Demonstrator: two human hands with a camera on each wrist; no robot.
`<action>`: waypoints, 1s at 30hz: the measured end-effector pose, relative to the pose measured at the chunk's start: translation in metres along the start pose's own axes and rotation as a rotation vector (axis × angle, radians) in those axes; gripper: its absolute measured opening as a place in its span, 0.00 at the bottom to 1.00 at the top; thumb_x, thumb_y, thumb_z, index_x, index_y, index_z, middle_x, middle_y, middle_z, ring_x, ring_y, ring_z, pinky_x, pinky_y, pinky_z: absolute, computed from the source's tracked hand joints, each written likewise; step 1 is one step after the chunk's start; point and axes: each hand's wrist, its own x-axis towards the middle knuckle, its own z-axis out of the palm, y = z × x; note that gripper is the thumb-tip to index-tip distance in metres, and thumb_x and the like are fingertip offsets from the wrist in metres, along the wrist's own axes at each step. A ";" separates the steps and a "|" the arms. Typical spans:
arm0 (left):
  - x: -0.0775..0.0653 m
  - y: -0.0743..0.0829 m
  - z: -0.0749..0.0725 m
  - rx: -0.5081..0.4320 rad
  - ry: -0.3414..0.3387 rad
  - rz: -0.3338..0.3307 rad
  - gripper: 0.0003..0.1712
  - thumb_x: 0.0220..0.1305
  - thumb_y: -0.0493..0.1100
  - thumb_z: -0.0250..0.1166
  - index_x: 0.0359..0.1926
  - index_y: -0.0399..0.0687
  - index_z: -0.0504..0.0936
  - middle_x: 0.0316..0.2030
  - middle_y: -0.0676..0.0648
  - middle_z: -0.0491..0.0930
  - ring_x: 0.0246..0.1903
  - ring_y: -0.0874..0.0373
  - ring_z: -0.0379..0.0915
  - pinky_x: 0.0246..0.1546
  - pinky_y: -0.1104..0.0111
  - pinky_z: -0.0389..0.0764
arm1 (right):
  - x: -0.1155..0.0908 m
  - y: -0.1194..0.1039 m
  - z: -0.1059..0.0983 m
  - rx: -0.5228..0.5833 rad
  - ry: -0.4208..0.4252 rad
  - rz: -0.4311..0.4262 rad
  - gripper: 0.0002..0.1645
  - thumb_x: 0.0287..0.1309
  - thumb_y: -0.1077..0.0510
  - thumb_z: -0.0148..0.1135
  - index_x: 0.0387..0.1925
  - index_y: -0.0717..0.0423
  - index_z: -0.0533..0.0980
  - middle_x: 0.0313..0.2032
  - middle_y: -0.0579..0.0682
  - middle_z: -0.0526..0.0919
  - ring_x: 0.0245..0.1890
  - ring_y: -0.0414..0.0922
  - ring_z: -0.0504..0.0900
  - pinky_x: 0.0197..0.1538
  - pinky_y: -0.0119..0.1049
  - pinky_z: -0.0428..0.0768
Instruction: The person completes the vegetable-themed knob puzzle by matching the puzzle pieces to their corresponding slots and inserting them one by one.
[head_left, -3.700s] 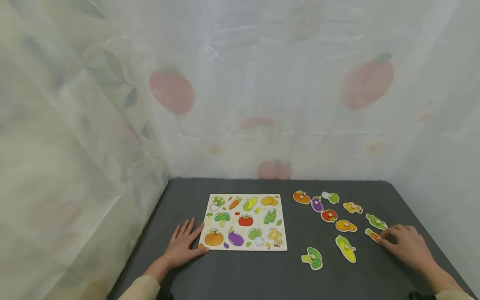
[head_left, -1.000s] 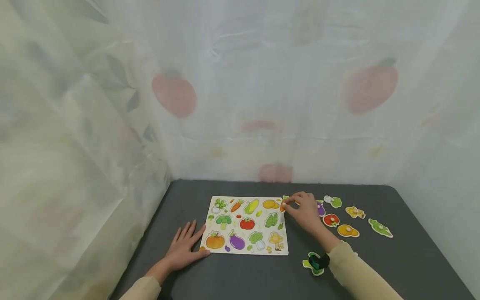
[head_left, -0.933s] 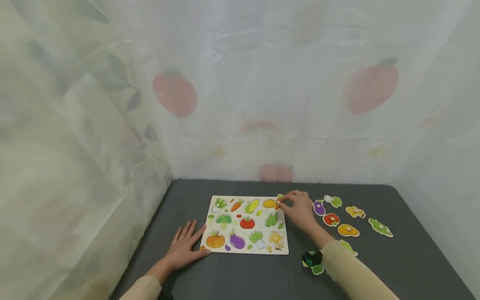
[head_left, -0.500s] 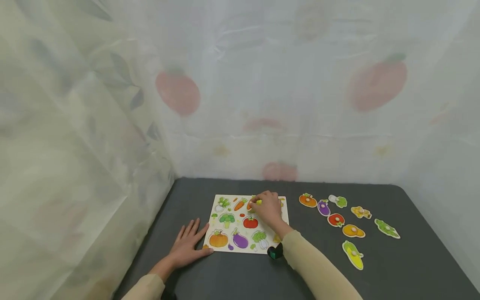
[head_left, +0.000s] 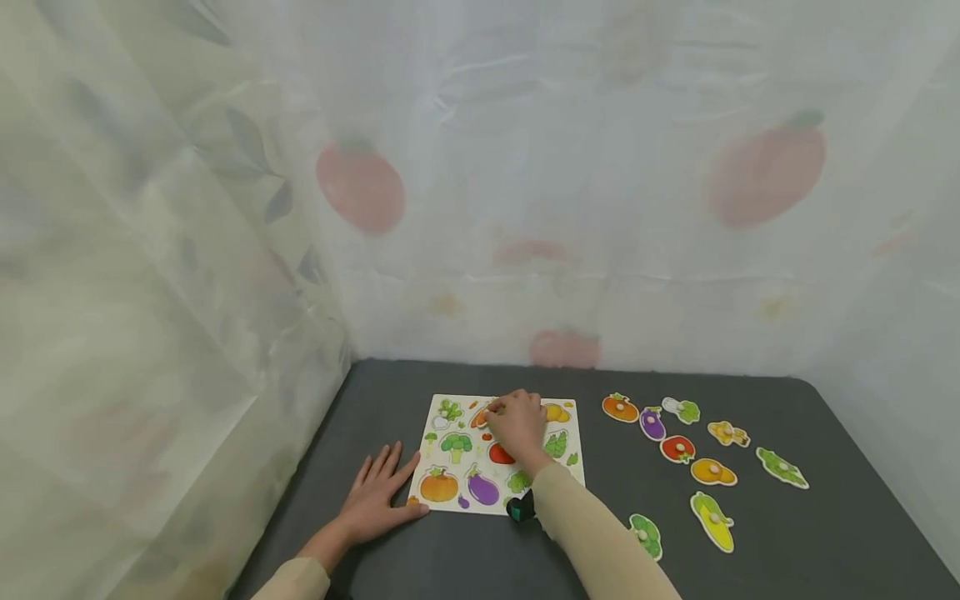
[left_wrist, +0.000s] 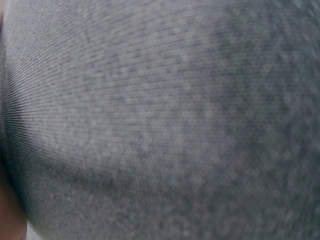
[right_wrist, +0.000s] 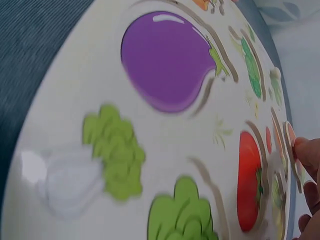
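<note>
My right hand (head_left: 519,423) pinches a carrot puzzle piece (head_left: 481,418) over the printed carrot in the top row of the white vegetable puzzle board (head_left: 574,427). In the right wrist view the fingertips hold that carrot piece (right_wrist: 292,134) at the board's far side, beyond the printed tomato (right_wrist: 248,180) and eggplant (right_wrist: 162,60). My left hand (head_left: 375,498) lies spread on the dark table, fingers straight, with thumb and index finger at the board's left edge. Blurred grey fabric-like surface fills most of the left wrist view.
Loose knobbed pieces lie right of the board: pumpkin (head_left: 620,408), eggplant (head_left: 652,425), tomato (head_left: 677,449), white-stemmed greens (head_left: 681,410), mushroom (head_left: 727,433), a yellow-orange piece (head_left: 712,472), pea pod (head_left: 782,468), corn (head_left: 714,522). Broccoli (head_left: 647,536) is partly behind the right sleeve.
My right hand has taken the carrot piece from the table's right side and carried it left across to the board's upper left part. The left hand has stayed at the board's edge.
</note>
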 end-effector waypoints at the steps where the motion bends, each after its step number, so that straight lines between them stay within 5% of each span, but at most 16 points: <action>1: 0.000 0.000 0.000 0.007 -0.004 -0.006 0.56 0.59 0.76 0.64 0.81 0.57 0.59 0.80 0.38 0.45 0.79 0.38 0.34 0.74 0.40 0.33 | 0.000 -0.001 0.002 -0.003 -0.001 -0.013 0.07 0.61 0.45 0.73 0.29 0.39 0.87 0.45 0.48 0.78 0.52 0.55 0.69 0.56 0.57 0.67; 15: -0.003 -0.003 0.002 -0.032 0.047 0.037 0.55 0.59 0.75 0.64 0.81 0.59 0.58 0.80 0.36 0.47 0.79 0.37 0.35 0.74 0.39 0.32 | -0.001 -0.005 0.016 -0.060 0.014 -0.020 0.08 0.61 0.43 0.72 0.28 0.37 0.86 0.43 0.47 0.77 0.47 0.53 0.68 0.55 0.55 0.68; 30: -0.002 0.006 -0.006 0.022 -0.019 -0.003 0.55 0.60 0.76 0.64 0.81 0.57 0.59 0.80 0.37 0.46 0.79 0.37 0.35 0.74 0.39 0.35 | -0.004 -0.007 0.018 -0.053 0.033 0.047 0.07 0.60 0.43 0.73 0.29 0.37 0.88 0.46 0.50 0.78 0.53 0.57 0.70 0.59 0.60 0.66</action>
